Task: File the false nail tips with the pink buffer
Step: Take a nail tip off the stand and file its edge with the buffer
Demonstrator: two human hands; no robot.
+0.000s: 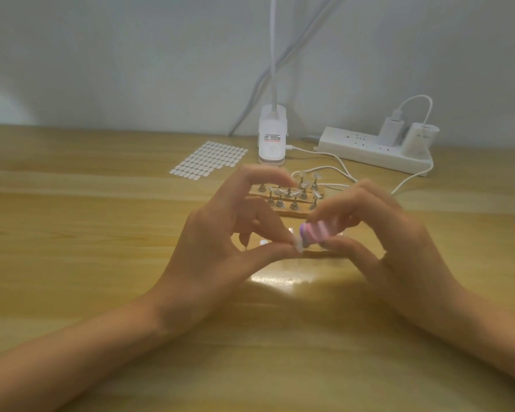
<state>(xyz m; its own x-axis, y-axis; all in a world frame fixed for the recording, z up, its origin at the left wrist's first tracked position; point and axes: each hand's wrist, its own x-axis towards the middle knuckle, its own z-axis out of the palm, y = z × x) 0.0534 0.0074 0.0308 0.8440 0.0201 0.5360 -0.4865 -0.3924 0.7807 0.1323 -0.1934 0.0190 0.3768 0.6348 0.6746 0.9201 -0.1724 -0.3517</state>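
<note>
Two bare hands meet over the wooden tabletop (101, 292), just in front of the viewer. The left hand (220, 248) pinches a single pale false nail tip (298, 244) between thumb and forefinger, its other fingers arched loosely above. The right hand (384, 233) grips the pink buffer (318, 231), thumb beneath and curled fingers on top. The buffer's long axis appears to run roughly left to right, dipping slightly toward the left hand, so that its exposed end sits directly against the pinched tip. Filing here seems to depend on stroking that end across the tip's edge, and the right hand is the one placed to do it. The buffer is smeared into pink, white and lilac bands, so its true outline and face cannot be made out, and its far end is hidden inside the right hand. Which edge of the tip is being worked cannot be told. Behind the hands stands a wooden stand (292, 211) carrying more tips on pegs, partly covered by the fingers. Further back lie a sheet of adhesive tabs (208, 160), a lamp base (271, 138) and a power strip (369, 150).
</note>
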